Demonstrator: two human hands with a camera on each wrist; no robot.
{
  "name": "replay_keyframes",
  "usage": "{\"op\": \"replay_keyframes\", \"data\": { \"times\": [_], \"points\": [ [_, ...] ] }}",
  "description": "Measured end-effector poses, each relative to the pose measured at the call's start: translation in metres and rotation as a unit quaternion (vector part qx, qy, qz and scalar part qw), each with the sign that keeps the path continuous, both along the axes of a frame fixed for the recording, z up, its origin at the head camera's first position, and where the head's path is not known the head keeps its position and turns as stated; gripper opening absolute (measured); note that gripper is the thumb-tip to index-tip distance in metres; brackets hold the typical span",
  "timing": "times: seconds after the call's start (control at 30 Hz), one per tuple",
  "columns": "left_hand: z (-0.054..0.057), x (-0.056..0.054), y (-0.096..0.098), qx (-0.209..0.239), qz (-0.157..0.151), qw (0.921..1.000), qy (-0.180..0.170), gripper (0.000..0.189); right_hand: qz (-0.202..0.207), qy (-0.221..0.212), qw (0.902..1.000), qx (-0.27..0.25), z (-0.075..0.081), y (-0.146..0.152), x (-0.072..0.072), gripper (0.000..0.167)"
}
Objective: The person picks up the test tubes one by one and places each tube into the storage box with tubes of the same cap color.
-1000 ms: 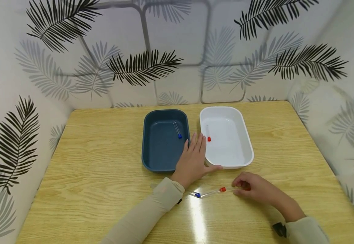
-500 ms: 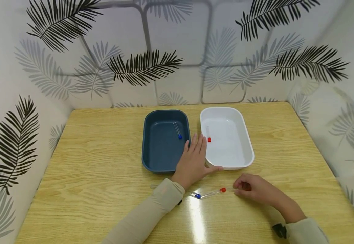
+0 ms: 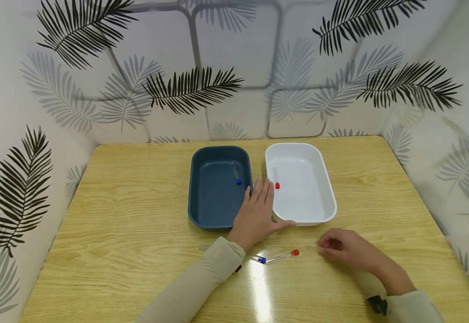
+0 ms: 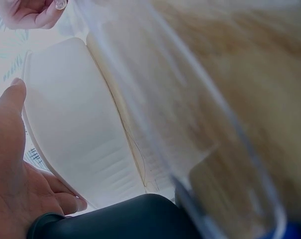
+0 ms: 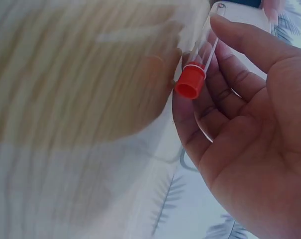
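My right hand (image 3: 351,251) pinches a clear test tube (image 5: 200,55) with a red cap between thumb and fingers; in the head view only its faint end shows at the fingertips. My left hand (image 3: 254,215) lies with straight fingers over the adjoining edges of the dark blue bin (image 3: 210,193) and the white bin (image 3: 305,193), its thumb along the white bin's near rim. On the table, a red-capped tube (image 3: 280,257) lies beside a blue-capped tube (image 3: 258,259), which the left sleeve partly hides. A tube (image 4: 210,119) looms close in the left wrist view.
Inside the dark bin lies a blue-capped tube (image 3: 236,173), and inside the white bin a red-capped one (image 3: 277,185). A clear tube end (image 3: 204,246) sticks out left of the left sleeve (image 3: 202,278). A leaf-patterned backdrop (image 3: 234,107) rises behind the wooden table (image 3: 129,215).
My right hand has shifted slightly right with its tube, away from the red-capped tube on the table. My left hand keeps its place on the bins.
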State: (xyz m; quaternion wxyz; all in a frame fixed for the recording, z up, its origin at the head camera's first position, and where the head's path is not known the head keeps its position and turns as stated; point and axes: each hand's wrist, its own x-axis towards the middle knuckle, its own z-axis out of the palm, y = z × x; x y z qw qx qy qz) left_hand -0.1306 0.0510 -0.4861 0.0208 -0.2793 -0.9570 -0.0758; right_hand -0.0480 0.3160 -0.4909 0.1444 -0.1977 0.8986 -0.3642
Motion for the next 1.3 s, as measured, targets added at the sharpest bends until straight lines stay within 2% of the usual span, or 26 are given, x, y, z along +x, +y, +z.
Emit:
{"op": "replay_keyframes", "data": {
  "times": [0.1, 0.2, 0.37, 0.53, 0.7, 0.8, 0.93, 1.17, 1.3],
  "points": [
    [0.001, 0.0, -0.001, 0.004, -0.001, 1.0, 0.003, 0.114, -0.017, 0.014, 0.9997, 0.008, 0.003, 0.009, 0.0, 0.01],
    [0.001, 0.0, -0.001, 0.006, -0.003, 1.0, 0.004, 0.113, -0.051, 0.016, 0.998, 0.032, 0.009, 0.021, -0.001, 0.01],
    [0.002, 0.001, -0.001, 0.008, -0.004, 0.9999, 0.005, 0.112, -0.105, 0.02, 0.9928, 0.054, 0.024, 0.038, -0.003, 0.018],
    [0.001, 0.001, -0.001, 0.01, -0.004, 0.9999, 0.0, 0.112, -0.143, 0.047, 0.9864, 0.066, 0.045, 0.051, -0.006, 0.024],
    [0.0, 0.0, -0.001, 0.005, -0.001, 1.0, -0.005, 0.113, -0.172, 0.091, 0.978, 0.073, 0.062, 0.057, -0.012, 0.024],
    [-0.001, 0.0, -0.001, 0.005, -0.001, 1.0, -0.002, 0.113, -0.184, 0.113, 0.9747, 0.06, 0.068, 0.056, -0.017, 0.022],
    [-0.002, 0.0, -0.001, 0.009, -0.001, 1.0, 0.001, 0.113, -0.185, 0.118, 0.9751, 0.035, 0.074, 0.051, -0.024, 0.022],
    [-0.004, 0.0, 0.0, 0.012, -0.003, 0.9999, -0.003, 0.114, -0.209, 0.087, 0.9739, -0.015, 0.084, 0.036, -0.037, 0.025],
    [-0.005, -0.001, 0.001, 0.006, -0.002, 1.0, -0.004, 0.114, -0.187, 0.08, 0.9775, -0.057, 0.088, 0.026, -0.046, 0.027]
  ]
}}
